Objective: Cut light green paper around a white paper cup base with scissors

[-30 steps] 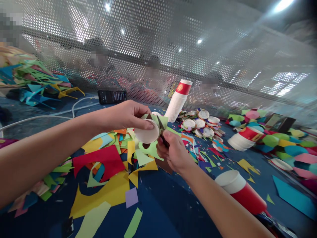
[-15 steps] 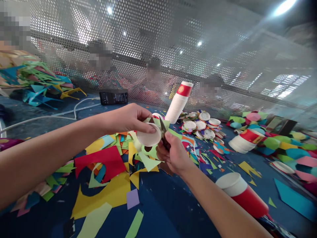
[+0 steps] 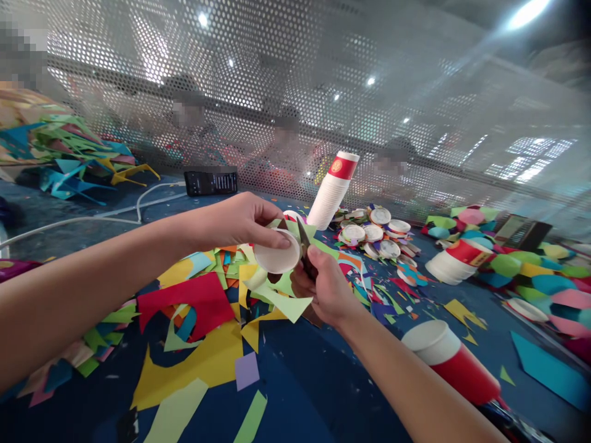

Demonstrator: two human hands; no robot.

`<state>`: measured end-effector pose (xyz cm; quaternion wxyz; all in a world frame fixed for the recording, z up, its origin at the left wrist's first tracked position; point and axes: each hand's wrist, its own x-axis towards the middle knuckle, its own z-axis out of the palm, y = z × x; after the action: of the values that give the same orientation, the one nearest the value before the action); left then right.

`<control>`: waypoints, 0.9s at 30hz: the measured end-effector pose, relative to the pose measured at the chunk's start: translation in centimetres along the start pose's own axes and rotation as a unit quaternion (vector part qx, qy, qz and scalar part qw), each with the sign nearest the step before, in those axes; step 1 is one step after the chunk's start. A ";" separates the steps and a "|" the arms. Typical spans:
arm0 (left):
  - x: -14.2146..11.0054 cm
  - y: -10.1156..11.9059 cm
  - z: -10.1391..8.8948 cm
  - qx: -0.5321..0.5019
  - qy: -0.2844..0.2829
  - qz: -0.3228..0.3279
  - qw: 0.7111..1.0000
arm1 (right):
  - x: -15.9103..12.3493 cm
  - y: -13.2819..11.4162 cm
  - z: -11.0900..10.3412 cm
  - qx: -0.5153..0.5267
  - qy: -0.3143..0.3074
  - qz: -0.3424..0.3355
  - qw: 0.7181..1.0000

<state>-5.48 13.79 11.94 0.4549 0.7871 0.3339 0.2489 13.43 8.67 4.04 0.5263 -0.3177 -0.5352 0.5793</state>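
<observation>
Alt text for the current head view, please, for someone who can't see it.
A person's left hand pinches a round white disc, apparently a cup base, while the right hand holds scissors at pale green paper beside it. Colored paper scraps litter the blue tabletop; farther back are a stack of paper cups and a pile of similar discs.

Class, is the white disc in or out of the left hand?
In: the left hand holds the white disc, thumb across it.

The white cup [image 3: 276, 253] looks like smooth matt paper, the pale green sheet [image 3: 295, 306] and red sheet [image 3: 196, 300] flat matt paper, the scissors [image 3: 303, 234] metal-bladed, the perforated screen [image 3: 277, 37] metallic, the phone [image 3: 211, 183] glossy.
</observation>
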 end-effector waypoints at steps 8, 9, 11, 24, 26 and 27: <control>-0.1 0.0 -0.1 0.013 -0.002 0.008 1.000 | 0.0 -0.3 0.0 -0.009 -0.004 0.006 1.000; -0.1 0.0 -0.1 0.011 -0.002 0.008 1.000 | 0.0 -0.2 -0.1 -0.009 -0.004 0.009 1.000; -0.1 0.0 -0.1 0.014 -0.002 0.009 1.000 | 0.0 -0.2 -0.2 -0.010 -0.006 0.014 1.000; 0.2 -0.6 -0.3 -0.002 0.035 0.039 0.999 | 0.0 -0.4 -0.1 -0.010 -0.007 0.036 0.999; 0.3 -0.7 -0.4 0.003 0.035 0.051 0.998 | 0.0 -0.5 0.0 -0.011 -0.003 0.041 0.999; 0.3 -0.8 -0.5 0.007 0.036 0.057 0.998 | 0.0 -0.5 0.1 -0.012 -0.001 0.042 0.999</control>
<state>-5.84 14.57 11.48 0.4225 0.7985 0.3062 0.3001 13.50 8.62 4.53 0.4967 -0.3456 -0.5291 0.5949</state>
